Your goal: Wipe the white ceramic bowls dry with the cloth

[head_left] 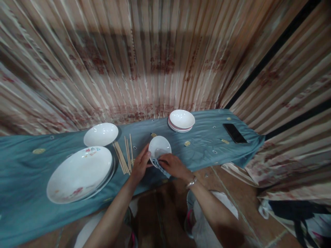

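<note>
A small white bowl (pixel 159 144) is held tilted above the front of the table, its inside facing me. My left hand (pixel 141 160) grips its left side, fingers under it and thumb by the rim. My right hand (pixel 172 166) is closed on a blue patterned cloth (pixel 160 167), pressed to the bowl's lower right rim. Part of the cloth hangs below the hand. Left of my left hand lie several wooden chopsticks (pixel 121 159) in loose groups.
Stacked large plates (pixel 80 175) with flower prints stand at the left, a white bowl (pixel 100 134) behind them. Stacked white bowls (pixel 182 120) are at the back, a black phone (pixel 234 133) at the right. Pleated curtains (pixel 160 62) hang behind the blue-green tablecloth (pixel 204 137).
</note>
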`<state>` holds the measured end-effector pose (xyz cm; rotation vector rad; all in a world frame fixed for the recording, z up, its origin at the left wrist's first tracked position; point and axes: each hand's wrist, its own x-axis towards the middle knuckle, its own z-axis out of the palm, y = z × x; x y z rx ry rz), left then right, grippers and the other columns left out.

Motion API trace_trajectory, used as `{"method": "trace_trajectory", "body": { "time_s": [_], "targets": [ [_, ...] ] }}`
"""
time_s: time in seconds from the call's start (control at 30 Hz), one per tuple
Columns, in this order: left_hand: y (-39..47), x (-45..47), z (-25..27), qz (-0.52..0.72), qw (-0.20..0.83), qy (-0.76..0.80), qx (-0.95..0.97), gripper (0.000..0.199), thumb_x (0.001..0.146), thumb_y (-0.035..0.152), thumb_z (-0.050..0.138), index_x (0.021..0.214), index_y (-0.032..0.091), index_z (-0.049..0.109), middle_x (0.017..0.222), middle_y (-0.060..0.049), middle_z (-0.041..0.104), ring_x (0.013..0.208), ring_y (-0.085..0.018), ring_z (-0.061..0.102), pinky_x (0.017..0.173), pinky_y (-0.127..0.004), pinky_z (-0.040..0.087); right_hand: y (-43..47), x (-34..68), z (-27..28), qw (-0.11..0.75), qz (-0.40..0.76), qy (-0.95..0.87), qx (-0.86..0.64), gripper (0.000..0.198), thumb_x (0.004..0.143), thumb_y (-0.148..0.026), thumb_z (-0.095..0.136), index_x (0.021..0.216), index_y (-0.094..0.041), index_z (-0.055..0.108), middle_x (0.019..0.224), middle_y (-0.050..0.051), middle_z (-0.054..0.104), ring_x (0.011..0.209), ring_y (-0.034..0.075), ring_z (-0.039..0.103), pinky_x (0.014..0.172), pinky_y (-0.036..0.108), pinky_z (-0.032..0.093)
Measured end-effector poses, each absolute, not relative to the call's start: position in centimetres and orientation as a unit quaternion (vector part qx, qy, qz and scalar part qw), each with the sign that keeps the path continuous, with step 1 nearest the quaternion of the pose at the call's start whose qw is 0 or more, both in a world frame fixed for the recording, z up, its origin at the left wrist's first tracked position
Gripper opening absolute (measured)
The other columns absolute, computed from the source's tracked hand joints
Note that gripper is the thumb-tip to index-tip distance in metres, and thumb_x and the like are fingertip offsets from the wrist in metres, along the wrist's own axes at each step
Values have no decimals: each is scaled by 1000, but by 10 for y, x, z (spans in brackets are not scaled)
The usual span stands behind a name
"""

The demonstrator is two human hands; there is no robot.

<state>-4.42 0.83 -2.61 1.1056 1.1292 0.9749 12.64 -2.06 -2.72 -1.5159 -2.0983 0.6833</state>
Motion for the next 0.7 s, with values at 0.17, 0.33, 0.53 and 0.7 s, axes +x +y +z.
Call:
{"method": "trace_trajectory", "body": {
  "time_s": [0.17, 0.33, 0.53, 0.7],
  "targets": [
    [8, -46, -29, 414, 595, 491, 483, 55, 88, 40, 55, 139, 21, 50, 135, -8, 61, 112, -27, 63, 71, -32, 63, -16, 118, -32, 358, 420, -692, -465, 26, 92, -23, 49, 106, -21, 71, 102, 3, 73, 95, 18, 66, 84, 29, 51],
    [9, -45, -29, 412, 598, 494, 478, 56, 87, 40, 56, 140, 22, 49, 139, -8, 57, 115, -28, 61, 69, -32, 63, -10, 108, -33, 435, 461, -646, -427, 31, 93, -27, 48, 116, -22, 67, 110, 2, 70, 103, 18, 63, 96, 32, 48],
    [11, -46, -32, 412, 588, 489, 494, 54, 87, 42, 56, 138, 25, 51, 144, -6, 53, 120, -30, 59, 70, -35, 63, -6, 99, -35, 441, 419, -650, -456, 47, 92, -20, 45, 139, -24, 48, 146, 4, 49, 137, 18, 42, 115, 38, 31],
    [10, -46, -34, 414, 584, 487, 500, 58, 85, 48, 59, 138, 25, 52, 141, -6, 56, 117, -31, 60, 71, -38, 64, -2, 97, -46, 376, 316, -699, -520, 55, 92, -20, 43, 146, -18, 37, 157, 11, 31, 146, 20, 25, 120, 42, 22]
  ]
}}
